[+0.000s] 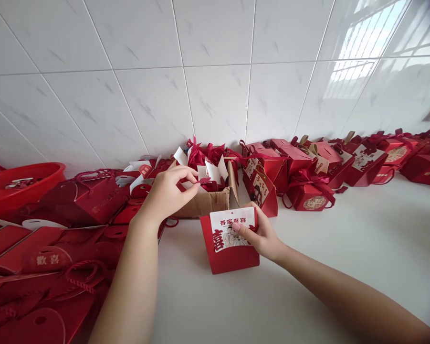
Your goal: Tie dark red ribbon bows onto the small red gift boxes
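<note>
My right hand (263, 234) grips a red gift box (232, 263) by its upper right side, the thumb across its front. A white card (232, 224) with red characters and a drawn couple lies against the face of this box. My left hand (172, 188) is closed in a pinch over the near left edge of a brown cardboard carton (204, 205). A bit of red shows by its fingertips, too small to name. Inside the carton are red ribbons (213, 153) and white-backed card pieces (218, 169).
Several finished red boxes (272, 167) line the tiled wall on the right, one with a ribbon bow (309, 191). Dark red boxes with rope handles (82, 274) crowd the left side. Behind them stands a red plastic basin (25, 177). The white tabletop (325, 277) extends to the right.
</note>
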Tool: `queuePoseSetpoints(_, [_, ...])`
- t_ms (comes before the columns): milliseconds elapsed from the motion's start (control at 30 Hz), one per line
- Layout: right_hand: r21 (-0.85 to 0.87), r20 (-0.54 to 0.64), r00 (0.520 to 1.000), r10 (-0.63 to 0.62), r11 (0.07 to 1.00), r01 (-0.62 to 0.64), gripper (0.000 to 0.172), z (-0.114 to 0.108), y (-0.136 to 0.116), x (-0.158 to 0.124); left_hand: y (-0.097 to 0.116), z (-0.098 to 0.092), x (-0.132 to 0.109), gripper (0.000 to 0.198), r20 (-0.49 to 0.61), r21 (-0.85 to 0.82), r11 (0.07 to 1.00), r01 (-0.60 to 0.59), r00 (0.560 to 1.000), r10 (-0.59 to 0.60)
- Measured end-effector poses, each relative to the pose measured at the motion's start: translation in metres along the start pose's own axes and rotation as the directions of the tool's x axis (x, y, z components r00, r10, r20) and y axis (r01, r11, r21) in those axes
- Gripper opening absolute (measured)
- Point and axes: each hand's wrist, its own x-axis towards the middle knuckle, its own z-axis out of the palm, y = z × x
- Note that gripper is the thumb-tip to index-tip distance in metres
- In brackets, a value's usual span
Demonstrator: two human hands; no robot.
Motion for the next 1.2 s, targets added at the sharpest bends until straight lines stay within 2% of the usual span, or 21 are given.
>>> queuePoseSetpoints(200, [-0.018,-0.006,1.000,-0.013,1.000,0.013,0.034,0.000,-0.001,-0.001,0.014,0.003,-0.002,0.012,-0.070,-0.116,0.993,0.010,0.997,-0.019])
queuePoseSetpoints(367, [-0.078,-0.028,1.000,-0.013,0.997,0.011,0.038,-0.001,0.008,0.001,0.017,0.011,-0.003,0.011,-0.148,-0.204,0.977,-0.056,0.989,0.026])
queuePoseSetpoints(533, [-0.034,-0.009,1.000,0.011,0.999,-0.011,0.045,0.000,0.010,0.003,0.027,0.011,-0.005,0.012,-0.126,-0.211,0.968,-0.137,0.986,0.112])
queuePoseSetpoints(667, [-0.078,-0.030,0.993,-0.113,0.991,0.110,0.048,0.001,0.008,0.005,0.038,0.012,-0.008,0.010,-0.094,-0.174,0.966,-0.193,0.979,0.179])
queuePoseSetpoints(767, [-0.261,-0.065,0.966,-0.250,0.939,0.225,0.051,-0.001,0.004,0.006,0.044,0.016,-0.009,0.012,-0.118,-0.154,0.951,-0.268,0.960,0.252])
queuePoseSetpoints(833, [-0.422,-0.115,0.912,-0.393,0.851,0.313,0.051,-0.003,-0.003,0.005,0.048,0.018,-0.009,0.014,-0.175,-0.143,0.919,-0.368,0.923,0.343])
queuePoseSetpoints(900, [-0.528,-0.168,0.836,-0.522,0.764,0.371,0.030,-0.004,-0.015,0.003,0.053,0.020,-0.009,0.016,-0.246,-0.104,0.876,-0.471,0.866,0.436])
queuePoseSetpoints(933, [-0.542,-0.182,0.814,-0.551,0.747,0.385,0.015,-0.005,-0.022,0.001,0.057,0.021,-0.010,0.017,-0.280,-0.077,0.854,-0.515,0.833,0.477])
queuePoseSetpoints(967, [-0.534,-0.188,0.810,-0.555,0.751,0.390,0.012,-0.005,-0.029,-0.001,0.060,0.022,-0.011,0.018,-0.306,-0.047,0.832,-0.553,0.801,0.515])
queuePoseSetpoints(1000, [-0.511,-0.180,0.823,-0.539,0.766,0.390,0.021,-0.005,-0.037,-0.004,0.064,0.023,-0.012,0.020,-0.325,-0.016,0.810,-0.586,0.769,0.550])
queuePoseSetpoints(1067, [-0.415,-0.161,0.870,-0.466,0.831,0.369,0.029,-0.004,-0.053,-0.010,0.071,0.025,-0.015,0.021,-0.353,0.039,0.765,-0.643,0.707,0.613])
queuePoseSetpoints(1133, [-0.244,-0.139,0.920,-0.367,0.913,0.328,0.027,-0.002,-0.066,-0.015,0.077,0.026,-0.018,0.022,-0.371,0.064,0.723,-0.688,0.656,0.657])
queuePoseSetpoints(1200, [-0.051,-0.119,0.954,-0.276,0.961,0.271,0.021,-0.001,-0.075,-0.020,0.081,0.027,-0.021,0.023,-0.384,0.038,0.690,-0.723,0.627,0.678])
